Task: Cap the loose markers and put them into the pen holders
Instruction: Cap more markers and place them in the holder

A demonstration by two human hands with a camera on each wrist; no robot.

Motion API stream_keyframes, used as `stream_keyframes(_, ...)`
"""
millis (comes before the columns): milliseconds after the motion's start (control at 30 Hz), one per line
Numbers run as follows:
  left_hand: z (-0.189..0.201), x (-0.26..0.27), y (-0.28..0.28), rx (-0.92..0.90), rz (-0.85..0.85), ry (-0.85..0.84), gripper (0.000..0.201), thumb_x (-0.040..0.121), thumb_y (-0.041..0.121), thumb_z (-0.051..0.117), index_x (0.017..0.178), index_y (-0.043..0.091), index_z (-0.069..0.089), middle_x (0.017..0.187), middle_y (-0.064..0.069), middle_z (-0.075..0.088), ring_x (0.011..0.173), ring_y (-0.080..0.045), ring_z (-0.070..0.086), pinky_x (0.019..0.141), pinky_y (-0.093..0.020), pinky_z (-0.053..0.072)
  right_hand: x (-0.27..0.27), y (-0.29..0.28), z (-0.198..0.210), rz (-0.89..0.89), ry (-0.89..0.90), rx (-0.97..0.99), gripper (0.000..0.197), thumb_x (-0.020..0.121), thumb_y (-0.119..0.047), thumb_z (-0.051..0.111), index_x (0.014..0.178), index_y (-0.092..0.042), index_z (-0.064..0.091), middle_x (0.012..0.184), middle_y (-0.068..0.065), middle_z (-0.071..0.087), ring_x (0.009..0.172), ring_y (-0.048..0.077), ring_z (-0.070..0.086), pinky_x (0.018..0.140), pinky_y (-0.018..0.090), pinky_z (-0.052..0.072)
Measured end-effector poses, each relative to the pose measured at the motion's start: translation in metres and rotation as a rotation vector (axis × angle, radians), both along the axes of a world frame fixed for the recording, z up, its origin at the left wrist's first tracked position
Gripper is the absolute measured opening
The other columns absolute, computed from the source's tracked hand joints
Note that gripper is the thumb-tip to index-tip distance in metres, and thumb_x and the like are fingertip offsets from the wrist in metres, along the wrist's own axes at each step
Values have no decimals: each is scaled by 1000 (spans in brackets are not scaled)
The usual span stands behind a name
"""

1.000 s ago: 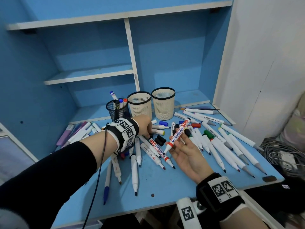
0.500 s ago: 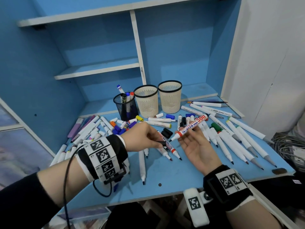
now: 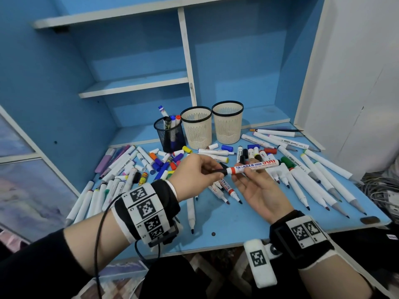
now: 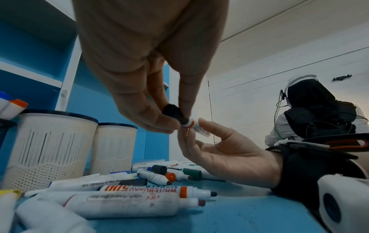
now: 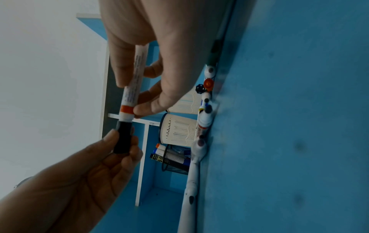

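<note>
Nearest me, the desk [image 3: 237, 221] edge runs under both my wrists, with a bare blue strip between it and the first loose pens. My right hand [image 3: 259, 190] lies palm up above that strip, its fingers [image 5: 159, 100] curled lightly round a white marker [image 3: 254, 166] held level over the desk. My left hand [image 3: 194, 173] pinches a black cap [image 3: 222, 171] between thumb and fingers [image 4: 139, 110], the cap seated on the marker's orange-banded end. Beneath and on both sides, uncapped markers and stray caps crowd the surface, fanning out to the right edge and the left wall. Beyond them stand three holders near the back: a black mesh holder [image 3: 169, 137] with a few markers in it, then two cream holders [image 3: 196, 128], touching side by side. Behind those rise blue shelves [image 3: 133, 85].
</note>
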State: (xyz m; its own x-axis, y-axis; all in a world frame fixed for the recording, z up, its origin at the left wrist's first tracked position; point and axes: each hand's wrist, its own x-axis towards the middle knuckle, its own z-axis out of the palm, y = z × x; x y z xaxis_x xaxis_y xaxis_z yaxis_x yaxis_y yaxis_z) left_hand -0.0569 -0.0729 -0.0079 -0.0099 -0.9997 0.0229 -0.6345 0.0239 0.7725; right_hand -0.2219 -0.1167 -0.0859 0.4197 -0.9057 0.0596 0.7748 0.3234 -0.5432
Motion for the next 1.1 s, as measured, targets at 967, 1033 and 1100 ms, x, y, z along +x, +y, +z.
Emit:
stream_keyframes(967, 8, -28, 28, 84, 249, 253, 21, 92, 14, 58, 92, -3, 70, 67, -11, 64, 50, -10, 56, 55, -20, 50, 2, 11, 1, -128, 93, -310, 48, 59, -27, 85, 91, -9, 55, 81, 3, 66, 84, 15, 67, 80, 25, 54)
stream_keyframes(1033, 9, -26, 36, 5, 206, 182, 18, 91, 15, 59, 90, 2, 72, 71, -12, 67, 60, -14, 59, 67, -29, 53, -1, 16, 8, -164, 127, -333, 50, 59, -27, 85, 92, -7, 54, 83, 5, 67, 86, 17, 67, 81, 26, 54)
stream_keyframes(1100, 13, -22, 43, -74, 153, 145, 17, 91, 11, 59, 95, 2, 72, 70, -5, 67, 61, -7, 60, 70, -25, 54, -3, 25, 18, -199, 184, -386, 36, 62, -25, 81, 88, -10, 60, 84, 5, 68, 87, 19, 68, 80, 26, 54)
